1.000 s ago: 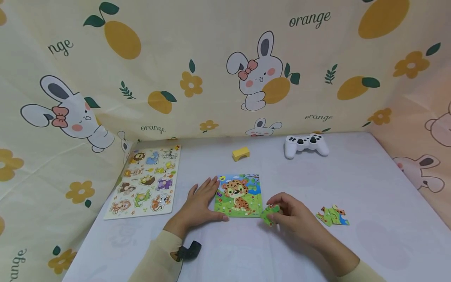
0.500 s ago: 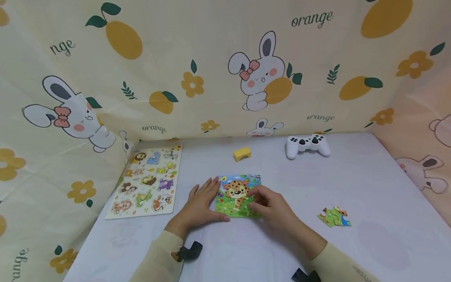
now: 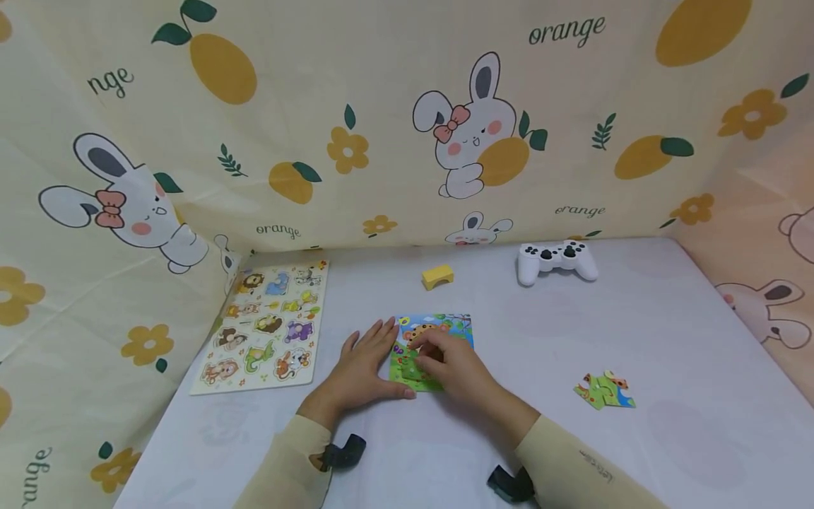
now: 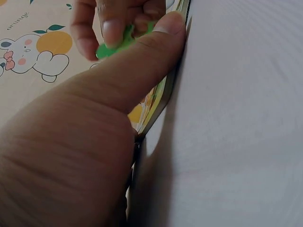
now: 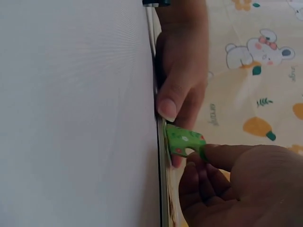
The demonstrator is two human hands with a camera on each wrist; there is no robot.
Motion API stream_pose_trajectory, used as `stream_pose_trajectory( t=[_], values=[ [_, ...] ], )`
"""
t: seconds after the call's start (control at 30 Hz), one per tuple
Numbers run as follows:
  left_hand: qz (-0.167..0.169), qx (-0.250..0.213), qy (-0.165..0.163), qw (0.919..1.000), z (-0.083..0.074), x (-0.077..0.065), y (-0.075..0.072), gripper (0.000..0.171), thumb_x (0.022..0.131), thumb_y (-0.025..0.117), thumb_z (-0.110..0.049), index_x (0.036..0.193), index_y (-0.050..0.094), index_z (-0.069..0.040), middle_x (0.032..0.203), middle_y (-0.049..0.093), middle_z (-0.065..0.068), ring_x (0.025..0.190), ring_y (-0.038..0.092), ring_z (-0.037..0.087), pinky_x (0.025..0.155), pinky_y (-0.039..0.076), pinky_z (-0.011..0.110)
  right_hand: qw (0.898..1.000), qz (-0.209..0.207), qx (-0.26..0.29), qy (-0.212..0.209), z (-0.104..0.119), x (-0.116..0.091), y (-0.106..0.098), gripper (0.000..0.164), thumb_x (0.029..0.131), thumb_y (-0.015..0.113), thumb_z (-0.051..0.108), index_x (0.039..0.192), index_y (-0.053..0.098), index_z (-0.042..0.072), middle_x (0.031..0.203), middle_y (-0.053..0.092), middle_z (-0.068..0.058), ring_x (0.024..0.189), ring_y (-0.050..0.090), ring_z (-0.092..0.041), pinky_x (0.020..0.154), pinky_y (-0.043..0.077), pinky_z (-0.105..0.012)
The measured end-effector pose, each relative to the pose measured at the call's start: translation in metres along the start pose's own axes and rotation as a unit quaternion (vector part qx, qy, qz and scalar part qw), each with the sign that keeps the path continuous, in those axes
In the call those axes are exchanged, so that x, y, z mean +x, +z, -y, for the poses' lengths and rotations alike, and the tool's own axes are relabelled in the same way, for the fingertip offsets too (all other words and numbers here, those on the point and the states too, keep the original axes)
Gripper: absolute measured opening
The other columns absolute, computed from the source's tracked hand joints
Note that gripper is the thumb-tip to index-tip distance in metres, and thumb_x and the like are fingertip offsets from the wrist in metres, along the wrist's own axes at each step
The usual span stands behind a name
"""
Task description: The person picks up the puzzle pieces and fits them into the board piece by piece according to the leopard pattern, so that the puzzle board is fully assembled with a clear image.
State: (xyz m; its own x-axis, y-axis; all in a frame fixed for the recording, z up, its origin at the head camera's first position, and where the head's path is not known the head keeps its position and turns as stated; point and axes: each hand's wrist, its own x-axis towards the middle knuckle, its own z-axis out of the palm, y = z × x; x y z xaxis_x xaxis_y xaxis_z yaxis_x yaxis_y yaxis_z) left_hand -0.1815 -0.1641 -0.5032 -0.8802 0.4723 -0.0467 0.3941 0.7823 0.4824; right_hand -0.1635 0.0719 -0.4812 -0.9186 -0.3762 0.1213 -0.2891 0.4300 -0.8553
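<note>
A small jigsaw board (image 3: 459, 326) with a cartoon leopard picture lies on the white table in the head view. My left hand (image 3: 359, 371) rests along its left side, fingers extended and thumb at the near edge. Over the board, my right hand (image 3: 464, 371) pinches a green jigsaw piece (image 5: 183, 140) between thumb and fingertips. In the right wrist view the piece stands tilted, its lower edge right at the board near the left thumb (image 5: 168, 108). The right hand covers much of the leopard picture in the head view.
A few loose jigsaw pieces (image 3: 604, 391) lie to the right. On the left is a larger animal puzzle board (image 3: 267, 364). Toward the back stand a yellow arch block (image 3: 437, 277) and a white game controller (image 3: 556, 261). A patterned cloth wall (image 3: 381, 141) encloses the table.
My right hand has carried the green jigsaw piece from beside the board's lower right corner leftward over the board. The left hand has stayed at the board's left side.
</note>
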Motion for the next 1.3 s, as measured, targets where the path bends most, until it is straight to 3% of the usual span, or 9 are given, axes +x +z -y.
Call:
stream_pose_trajectory(
  t=[0.27,0.43,0.57,0.67,0.8,0.9,1.03,1.17,1.3],
  values=[
    [0.001,-0.003,-0.002,1.0,0.001,0.0,0.001,0.129,0.078,0.079,-0.083,0.173,0.028,-0.012,0.18,0.013,-0.004,0.166,0.005,0.02,0.129,-0.003,0.059,0.999,0.022,-0.045,-0.003,0.004,0.006,0.009,0.018,0.104,0.074,0.004,0.121,0.075,0.01,0.097,0.065,0.007,0.088,0.061,-0.015,0.078,0.056,-0.032],
    [0.002,0.002,-0.002,1.0,0.002,0.001,0.001,0.13,0.078,0.078,-0.084,0.173,0.026,-0.013,0.18,0.012,-0.004,0.166,0.004,0.019,0.129,-0.004,0.058,0.992,0.011,-0.128,-0.001,0.007,0.008,0.012,0.021,0.1,0.079,0.007,0.121,0.079,0.009,0.113,0.063,-0.002,0.103,0.062,-0.02,0.09,0.057,-0.042],
    [0.004,0.0,-0.001,1.0,0.002,0.001,0.001,0.13,0.078,0.078,-0.084,0.173,0.026,-0.012,0.18,0.011,-0.004,0.165,0.004,0.018,0.129,-0.003,0.058,0.983,0.02,-0.18,0.022,0.008,0.007,0.015,0.022,0.097,0.082,0.01,0.119,0.082,0.008,0.114,0.056,-0.004,0.099,0.058,-0.02,0.087,0.056,-0.04],
    [0.004,-0.004,0.0,1.0,0.001,0.001,0.0,0.13,0.079,0.079,-0.083,0.173,0.026,-0.012,0.18,0.011,-0.004,0.165,0.003,0.018,0.129,-0.003,0.058,0.982,0.022,-0.186,0.031,0.008,0.006,0.016,0.019,0.096,0.083,0.01,0.114,0.083,0.009,0.11,0.053,-0.003,0.092,0.055,-0.017,0.08,0.054,-0.037],
    [0.002,-0.001,-0.001,1.0,0.001,0.001,0.001,0.129,0.079,0.079,-0.083,0.173,0.027,-0.012,0.18,0.012,-0.004,0.165,0.004,0.019,0.129,-0.003,0.058,0.983,0.019,-0.181,0.025,0.006,0.005,0.016,0.017,0.096,0.083,0.01,0.112,0.082,0.009,0.109,0.055,-0.002,0.092,0.057,-0.016,0.082,0.055,-0.037],
    [0.001,0.005,-0.002,1.0,0.001,0.0,0.001,0.13,0.078,0.078,-0.084,0.173,0.027,-0.012,0.18,0.012,-0.004,0.166,0.004,0.019,0.129,-0.003,0.058,0.989,0.02,-0.146,0.032,0.004,0.003,0.013,0.019,0.1,0.08,0.014,0.119,0.079,0.008,0.111,0.059,0.001,0.096,0.058,-0.015,0.086,0.055,-0.038],
    [0.002,0.001,0.001,1.0,0.0,0.001,0.001,0.13,0.078,0.079,-0.084,0.173,0.027,-0.012,0.18,0.012,-0.003,0.166,0.005,0.021,0.129,-0.003,0.059,0.998,0.009,-0.036,0.055,0.004,-0.002,-0.001,0.024,0.108,0.072,0.025,0.128,0.075,0.011,0.113,0.068,0.004,0.098,0.063,-0.015,0.087,0.056,-0.04],
    [-0.001,-0.005,0.001,1.0,-0.001,0.001,0.001,0.13,0.077,0.08,-0.083,0.173,0.028,-0.012,0.18,0.014,-0.002,0.166,0.006,0.022,0.129,-0.003,0.059,0.997,-0.012,0.049,0.059,0.005,-0.011,-0.023,0.033,0.113,0.064,0.035,0.131,0.074,0.009,0.115,0.073,-0.002,0.102,0.065,-0.021,0.09,0.054,-0.042],
    [0.0,0.0,-0.005,1.0,0.0,0.001,0.001,0.13,0.077,0.081,-0.083,0.173,0.027,-0.013,0.18,0.012,-0.004,0.166,0.005,0.02,0.129,-0.003,0.057,0.991,-0.024,0.12,0.048,0.006,-0.021,-0.046,0.039,0.116,0.057,0.036,0.133,0.071,0.004,0.121,0.072,-0.015,0.11,0.067,-0.03,0.095,0.054,-0.045]
  ],
)
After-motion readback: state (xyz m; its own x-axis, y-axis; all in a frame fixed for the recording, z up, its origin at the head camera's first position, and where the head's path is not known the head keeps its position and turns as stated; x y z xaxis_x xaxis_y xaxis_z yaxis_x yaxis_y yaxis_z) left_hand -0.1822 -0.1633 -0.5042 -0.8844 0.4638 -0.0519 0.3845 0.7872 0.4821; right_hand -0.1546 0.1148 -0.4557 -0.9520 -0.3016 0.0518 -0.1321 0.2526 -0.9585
